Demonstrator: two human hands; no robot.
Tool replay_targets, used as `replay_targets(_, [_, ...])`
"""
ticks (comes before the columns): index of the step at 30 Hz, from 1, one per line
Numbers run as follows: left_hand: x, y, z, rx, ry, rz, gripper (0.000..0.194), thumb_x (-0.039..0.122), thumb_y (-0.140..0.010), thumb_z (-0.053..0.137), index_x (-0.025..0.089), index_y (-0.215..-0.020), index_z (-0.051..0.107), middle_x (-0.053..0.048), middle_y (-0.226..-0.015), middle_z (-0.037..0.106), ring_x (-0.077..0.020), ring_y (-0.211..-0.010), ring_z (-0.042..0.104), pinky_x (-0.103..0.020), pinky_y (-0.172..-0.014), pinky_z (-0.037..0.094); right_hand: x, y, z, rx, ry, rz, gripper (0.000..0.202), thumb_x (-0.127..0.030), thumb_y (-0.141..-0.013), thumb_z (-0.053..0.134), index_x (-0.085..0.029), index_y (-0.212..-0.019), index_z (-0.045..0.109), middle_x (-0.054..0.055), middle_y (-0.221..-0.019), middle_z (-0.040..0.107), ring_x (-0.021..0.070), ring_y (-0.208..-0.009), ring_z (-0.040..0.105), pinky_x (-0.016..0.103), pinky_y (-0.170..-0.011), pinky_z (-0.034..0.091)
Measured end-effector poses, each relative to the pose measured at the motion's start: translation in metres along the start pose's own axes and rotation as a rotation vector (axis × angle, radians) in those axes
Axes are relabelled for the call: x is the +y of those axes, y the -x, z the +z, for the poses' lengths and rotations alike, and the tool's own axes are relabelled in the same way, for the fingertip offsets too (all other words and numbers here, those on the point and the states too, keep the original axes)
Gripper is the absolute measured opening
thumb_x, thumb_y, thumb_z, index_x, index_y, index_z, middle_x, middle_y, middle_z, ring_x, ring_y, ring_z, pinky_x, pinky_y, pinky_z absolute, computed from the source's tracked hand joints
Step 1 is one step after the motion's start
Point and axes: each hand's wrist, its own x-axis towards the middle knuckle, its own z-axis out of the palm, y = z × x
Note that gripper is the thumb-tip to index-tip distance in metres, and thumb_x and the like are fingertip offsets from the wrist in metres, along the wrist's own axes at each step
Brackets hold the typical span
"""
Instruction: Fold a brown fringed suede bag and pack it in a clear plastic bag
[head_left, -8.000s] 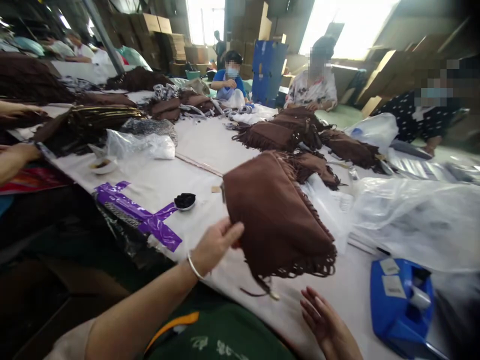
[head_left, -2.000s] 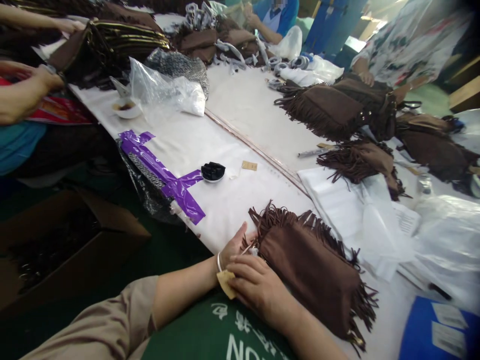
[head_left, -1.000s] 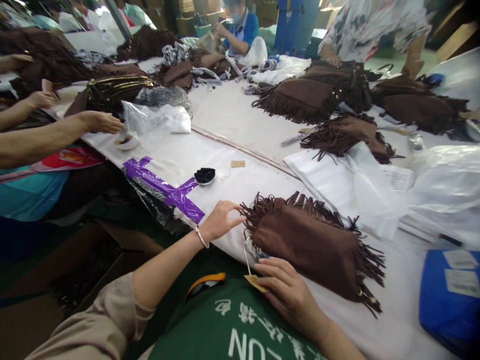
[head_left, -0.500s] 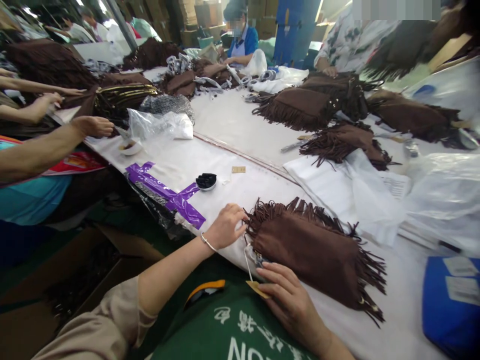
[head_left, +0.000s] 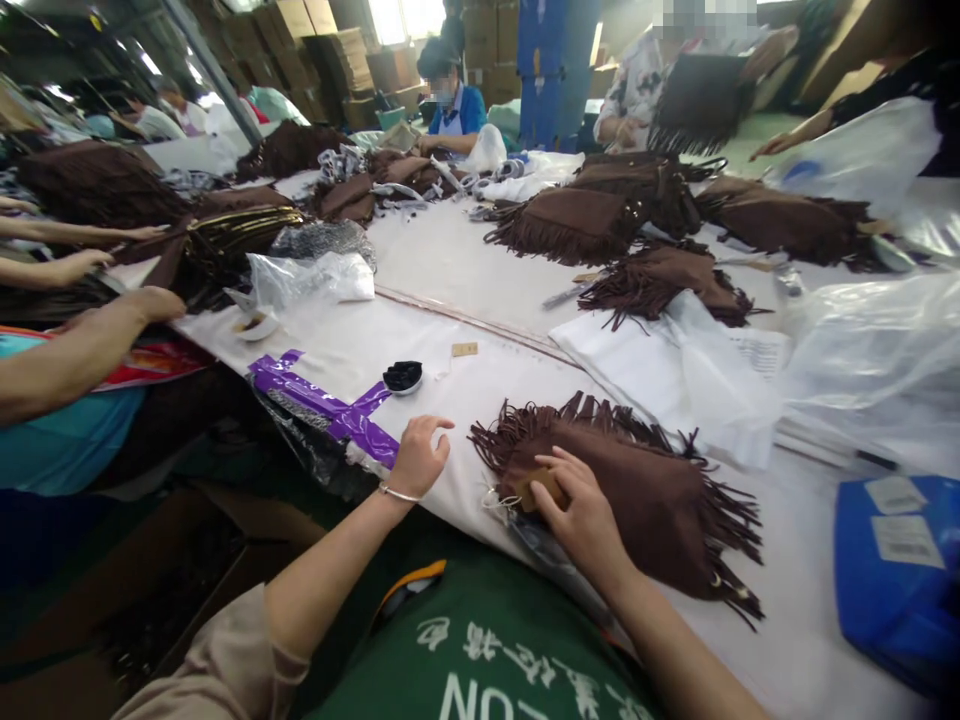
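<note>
A brown fringed bag (head_left: 637,500) lies on the near white surface (head_left: 465,270). The right hand (head_left: 581,510) fingers pinch a tan tag (head_left: 538,487) against it; the left hand (head_left: 418,458) hovers, fingers loosely curled, holding nothing.

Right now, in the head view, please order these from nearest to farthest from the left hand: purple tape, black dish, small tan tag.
From the left hand:
1. Purple tape, at the table edge, left.
2. Black dish, just beyond.
3. Small tan tag, farther back, right.

Head view looks down, close over the table (head_left: 450,260)
</note>
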Motion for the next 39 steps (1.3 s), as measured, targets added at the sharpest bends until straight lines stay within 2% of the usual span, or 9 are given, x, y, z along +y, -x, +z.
replay_targets(5, [0.033, 0.052, 0.0, -0.101, 0.213, -0.163, 0.024, 0.016, -0.082, 0.05, 0.02, -0.103, 0.061, -0.005, -0.107, 0.061, -0.0218, -0.107, 0.051, -0.039, -0.099, 0.037, 0.019, -0.005, 0.0, 0.123, 0.346, 0.028, 0.045, -0.029, -0.081, 0.058, -0.011, -0.121, 0.049, 0.019, -0.136, 0.045, 0.0354, -0.136, 0.024, 0.058, -0.105, 0.031])
replay_targets(10, [0.052, 0.067, 0.001, -0.251, 0.514, -0.399, 0.025, 0.03, -0.083, 0.057, 0.019, -0.105, 0.062, -0.007, -0.106, 0.063, -0.0224, -0.103, 0.056, -0.035, -0.096, 0.04, -0.005, 0.021, 0.012, -0.195, 0.401, -0.255, 0.076, -0.046, -0.082, 0.056, -0.016, -0.144, 0.024, 0.013, -0.149, 0.028, 0.0331, -0.139, 0.019, 0.058, -0.108, 0.027])
replay_targets(13, [0.055, 0.066, 0.005, -0.271, 0.695, -0.503, 0.028, 0.037, -0.081, 0.061, 0.018, -0.101, 0.063, -0.008, -0.102, 0.066, -0.023, -0.098, 0.059, -0.033, -0.093, 0.042, -0.007, 0.037, 0.021, -0.3, 0.487, -0.268, 0.082, -0.03, -0.075, 0.06, -0.016, -0.145, 0.021, 0.013, -0.15, 0.025, 0.0351, -0.138, 0.02, 0.059, -0.107, 0.028])
replay_targets(17, [0.05, 0.064, 0.007, -0.218, 0.974, -0.702, 0.03, 0.038, -0.079, 0.064, 0.016, -0.098, 0.062, -0.01, -0.099, 0.068, -0.0229, -0.101, 0.06, -0.033, -0.095, 0.042, 0.005, 0.045, 0.029, -0.248, 0.58, -0.269, 0.084, -0.004, -0.068, 0.046, -0.014, -0.146, 0.017, 0.01, -0.151, 0.023, 0.0316, -0.139, 0.019, 0.054, -0.108, 0.032])
replay_targets(21, [0.042, 0.061, 0.004, -0.208, 1.297, -1.009, 0.035, 0.04, -0.083, 0.061, 0.013, -0.105, 0.057, -0.016, -0.113, 0.064, -0.0225, -0.108, 0.06, -0.034, -0.097, 0.043, 0.021, 0.033, 0.032, -0.155, 0.626, -0.33, 0.074, 0.004, -0.073, 0.037, -0.016, -0.143, 0.028, 0.011, -0.141, 0.043, 0.0277, -0.13, 0.039, 0.051, -0.101, 0.043])
replay_targets(25, [0.046, 0.056, 0.005, -0.385, 1.53, -1.138, 0.046, 0.05, -0.084, 0.058, 0.012, -0.111, 0.057, -0.016, -0.122, 0.059, -0.0215, -0.11, 0.059, -0.032, -0.096, 0.044, 0.027, 0.005, 0.011, -0.191, 0.49, -0.339, 0.07, 0.007, -0.07, 0.033, -0.013, -0.137, 0.038, 0.01, -0.132, 0.054, 0.0211, -0.12, 0.052, 0.043, -0.098, 0.048])
replay_targets(29, [0.067, 0.042, 0.027, -0.647, 1.902, -1.038, 0.054, 0.058, -0.082, 0.056, 0.011, -0.107, 0.061, -0.014, -0.11, 0.065, -0.0227, -0.099, 0.063, -0.033, -0.088, 0.049, 0.021, -0.011, -0.016, -0.2, 0.396, -0.316, 0.083, 0.008, -0.06, 0.03, -0.016, -0.139, 0.035, 0.007, -0.133, 0.053, 0.0188, -0.119, 0.052, 0.043, -0.1, 0.048])
replay_targets(35, [0.077, -0.003, 0.082, -0.538, 1.977, -1.057, 0.018, 0.017, -0.074, 0.063, 0.007, -0.089, 0.067, -0.012, -0.08, 0.071, -0.0225, -0.073, 0.068, -0.033, -0.076, 0.052, 0.021, 0.006, -0.011, -0.203, 0.459, -0.395, 0.081, 0.005, -0.065, 0.031, -0.016, -0.143, 0.029, 0.007, -0.134, 0.051, 0.0202, -0.122, 0.05, 0.039, -0.097, 0.05])
replay_targets(39, [0.066, -0.033, 0.095, -0.456, 2.109, -1.152, 0.031, 0.032, -0.082, 0.057, 0.006, -0.096, 0.065, -0.015, -0.091, 0.071, -0.0269, -0.091, 0.067, -0.038, -0.086, 0.05, 0.027, 0.009, 0.0, -0.209, 0.51, -0.484, 0.085, 0.005, -0.063, 0.031, -0.011, -0.145, 0.021, 0.007, -0.135, 0.05, 0.0198, -0.123, 0.048, 0.034, -0.096, 0.05])
